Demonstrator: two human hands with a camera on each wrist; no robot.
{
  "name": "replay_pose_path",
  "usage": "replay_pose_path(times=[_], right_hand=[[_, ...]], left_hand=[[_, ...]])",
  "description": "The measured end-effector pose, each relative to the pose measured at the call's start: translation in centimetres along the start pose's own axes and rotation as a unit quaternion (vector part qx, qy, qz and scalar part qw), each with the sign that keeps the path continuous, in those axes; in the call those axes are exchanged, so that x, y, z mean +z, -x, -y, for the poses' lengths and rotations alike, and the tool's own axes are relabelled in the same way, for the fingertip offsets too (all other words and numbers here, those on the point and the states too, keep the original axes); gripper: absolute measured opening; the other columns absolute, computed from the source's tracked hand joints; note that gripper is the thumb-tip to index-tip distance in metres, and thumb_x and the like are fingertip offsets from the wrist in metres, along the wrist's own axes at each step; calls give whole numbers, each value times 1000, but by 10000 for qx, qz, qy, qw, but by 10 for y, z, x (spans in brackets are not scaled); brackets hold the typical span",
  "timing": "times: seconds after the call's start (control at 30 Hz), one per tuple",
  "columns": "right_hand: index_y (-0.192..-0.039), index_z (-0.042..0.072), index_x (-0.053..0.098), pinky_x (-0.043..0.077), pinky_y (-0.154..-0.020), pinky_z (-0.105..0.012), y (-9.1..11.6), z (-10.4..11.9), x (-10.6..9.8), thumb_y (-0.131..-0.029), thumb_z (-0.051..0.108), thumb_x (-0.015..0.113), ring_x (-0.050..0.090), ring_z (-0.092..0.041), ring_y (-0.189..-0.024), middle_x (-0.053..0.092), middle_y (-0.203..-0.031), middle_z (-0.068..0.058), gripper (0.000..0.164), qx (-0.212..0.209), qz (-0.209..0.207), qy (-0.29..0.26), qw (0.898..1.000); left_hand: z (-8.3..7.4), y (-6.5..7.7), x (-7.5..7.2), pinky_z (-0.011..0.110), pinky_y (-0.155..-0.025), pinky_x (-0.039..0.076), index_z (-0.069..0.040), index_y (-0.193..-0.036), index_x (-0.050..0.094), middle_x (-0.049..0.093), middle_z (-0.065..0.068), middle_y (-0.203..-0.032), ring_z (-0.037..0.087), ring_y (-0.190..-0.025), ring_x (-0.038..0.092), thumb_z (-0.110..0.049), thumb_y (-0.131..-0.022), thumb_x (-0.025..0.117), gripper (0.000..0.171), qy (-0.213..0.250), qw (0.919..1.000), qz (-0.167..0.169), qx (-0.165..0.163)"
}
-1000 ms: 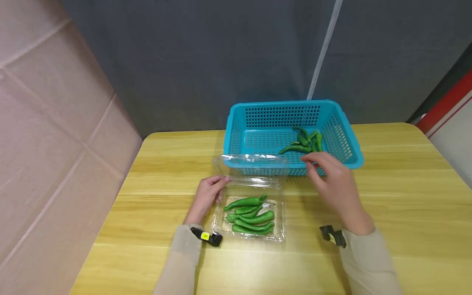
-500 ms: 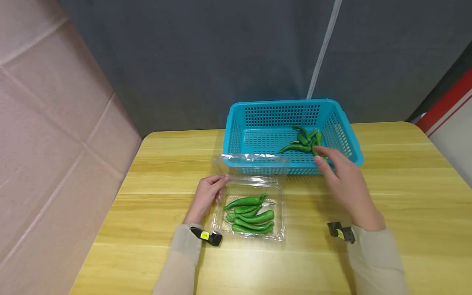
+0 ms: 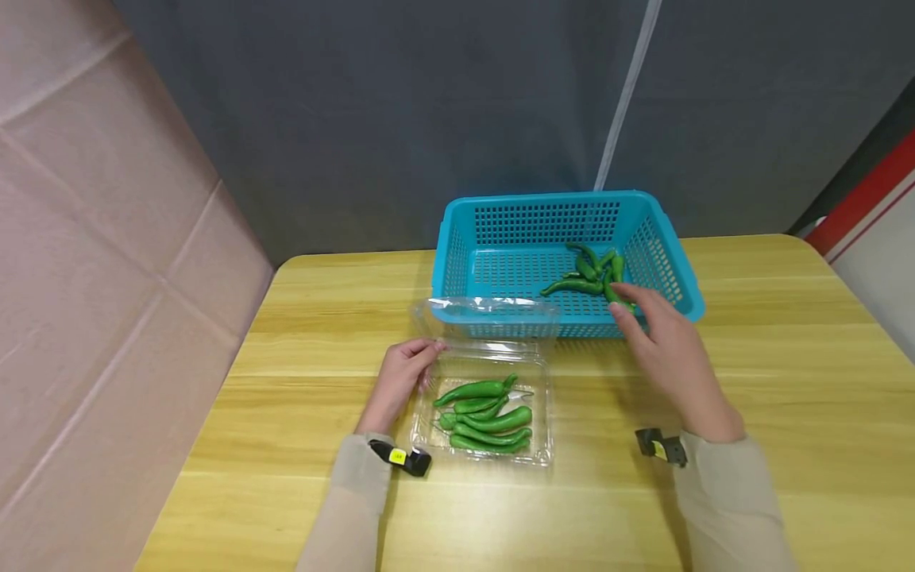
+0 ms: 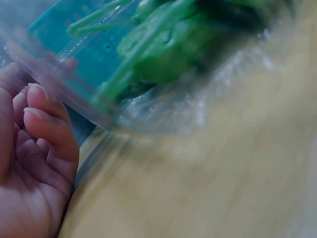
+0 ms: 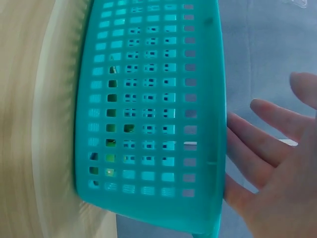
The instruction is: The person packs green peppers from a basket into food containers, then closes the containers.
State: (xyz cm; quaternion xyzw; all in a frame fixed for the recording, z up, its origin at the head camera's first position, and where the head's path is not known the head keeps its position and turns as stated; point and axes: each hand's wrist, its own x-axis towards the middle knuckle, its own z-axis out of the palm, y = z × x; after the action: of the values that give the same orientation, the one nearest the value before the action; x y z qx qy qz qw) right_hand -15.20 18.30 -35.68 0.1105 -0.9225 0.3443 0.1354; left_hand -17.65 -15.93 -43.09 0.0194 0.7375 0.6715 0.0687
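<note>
A clear plastic clamshell box (image 3: 542, 413) lies with its lid raised, its far part leaning over the basket's near side. Several green chili peppers (image 3: 493, 423) lie in the box. My left hand (image 3: 402, 380) pinches the box's left edge near the hinge; in the left wrist view the hand's fingers (image 4: 55, 134) are bent beside the clear wall. At the near rim of the blue basket (image 3: 446, 254), my right hand (image 3: 668, 349) reaches over with spread fingers, close to the green chilies (image 3: 581, 287) inside. The right wrist view shows these fingers (image 5: 257, 148) extended by the rim, holding nothing visible.
Both containers are on a light wooden table (image 3: 307, 477). Behind it hangs a dark grey cloth (image 3: 400, 119), and a pinkish padded wall (image 3: 93, 262) stands at the left. A red and white panel (image 3: 879, 206) is at the far right.
My right hand has moved right and its fingers have spread at the basket's near rim. The left hand, box and chilies appear to stay in place.
</note>
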Motion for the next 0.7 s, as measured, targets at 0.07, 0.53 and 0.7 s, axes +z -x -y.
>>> replay_pose_path(times=[0.07,0.53,0.7], right_hand=[[-131,11,43,30,-92,-54,-1,0,1,-94,36,41,37,-35,-119,44,-128,-15,44,37,-26,83,10000],[-120,1,50,32,-91,-53,-20,-10,1,-93,19,48,40,-37,-114,46,-124,-19,33,22,-195,491,9986],[-120,-2,49,34,-88,-54,-30,-15,-5,-93,20,46,41,-39,-110,46,-121,-24,35,248,396,891,9949]], left_hand=[[0,0,0,19,-37,32,-4,-96,67,46,1,-53,7,-41,38,-24,-85,61,23,14,10000,29,3],[0,0,-3,18,-37,32,-4,-97,67,47,1,-54,7,-41,39,-24,-86,61,24,127,9999,40,-2],[-1,1,-1,18,-36,32,-4,-97,67,46,1,-54,7,-41,39,-24,-85,61,23,165,9998,68,-70]])
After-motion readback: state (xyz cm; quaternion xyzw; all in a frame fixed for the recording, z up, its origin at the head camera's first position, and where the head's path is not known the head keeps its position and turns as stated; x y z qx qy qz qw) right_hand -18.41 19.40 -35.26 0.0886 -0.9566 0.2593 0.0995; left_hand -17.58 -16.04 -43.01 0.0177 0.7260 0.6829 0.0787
